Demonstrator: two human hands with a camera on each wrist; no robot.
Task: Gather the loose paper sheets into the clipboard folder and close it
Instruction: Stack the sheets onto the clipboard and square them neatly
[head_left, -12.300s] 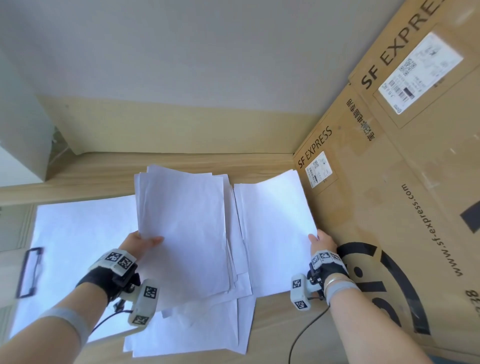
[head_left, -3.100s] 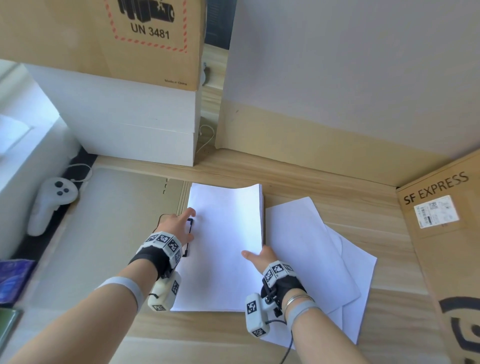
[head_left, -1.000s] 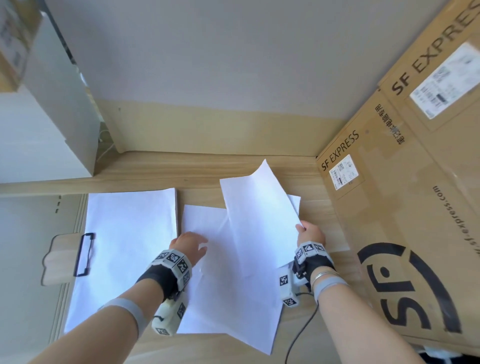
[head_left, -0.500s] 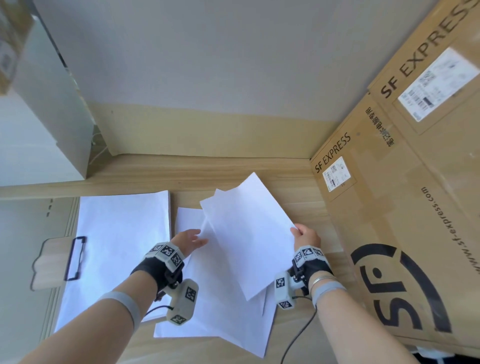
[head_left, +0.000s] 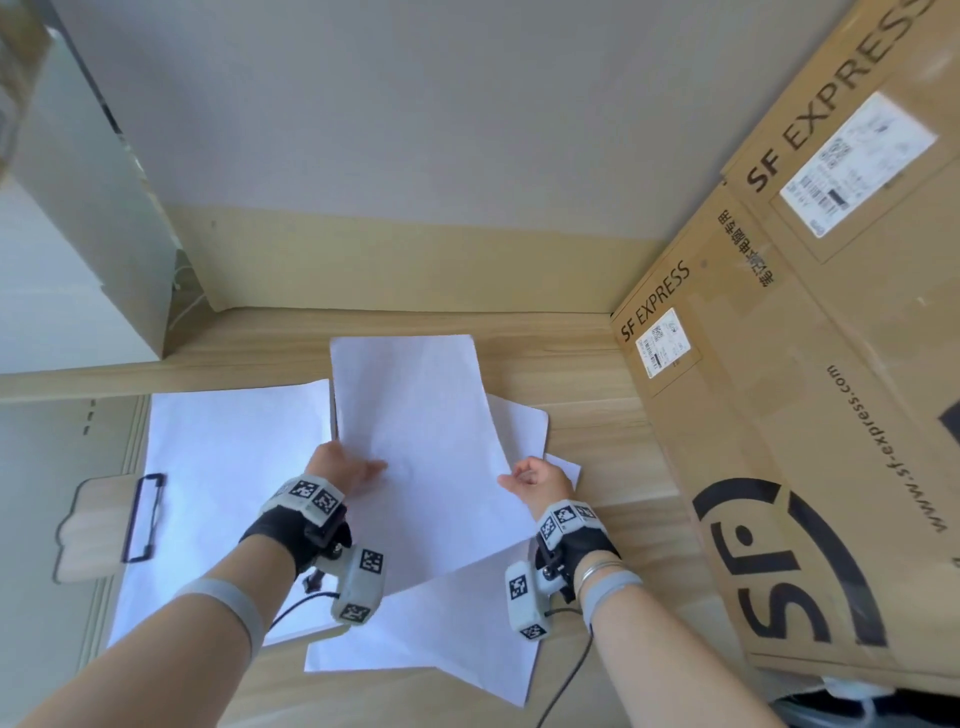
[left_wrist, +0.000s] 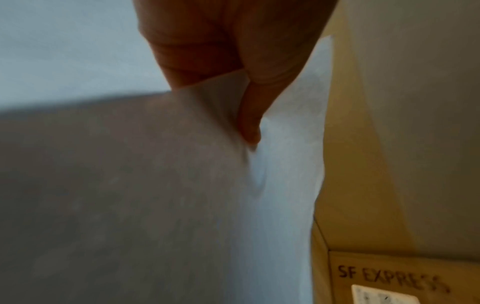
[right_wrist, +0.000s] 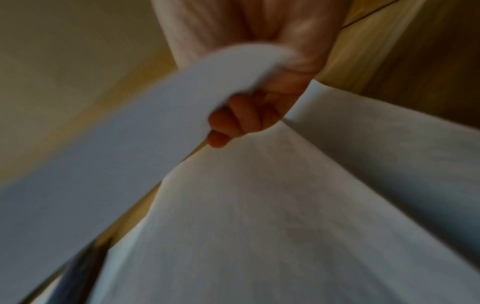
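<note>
Pale wood tabletop set against a grey wall with a tan skirting band; contents as follows. Left hand: thumb on top of a raised white sheet, fingers under it, pinching its left edge; the wrist view shows the thumb pressed onto the paper and a small crease beside it. Right hand: fingers curled round the right edge of the same sheet, which bends over them in the right wrist view. Raised sheet: held between both hands above the tabletop, long side running away from the person, far end toward the wall. Loose sheets: several white pages lying fanned on the tabletop beneath the raised one, corners showing at its right and near the person. Clipboard folder: light wooden board with a black wire clip, lying flat and open at the left. Paper stack: white pages on the board, just left of the raised sheet. Wrist cameras: white housings with black-and-white markers, strapped to both wrists. Cardboard boxes: large, printed SF EXPRESS with white shipping labels, standing along the right side. White box: standing at the far left by the wall.
</note>
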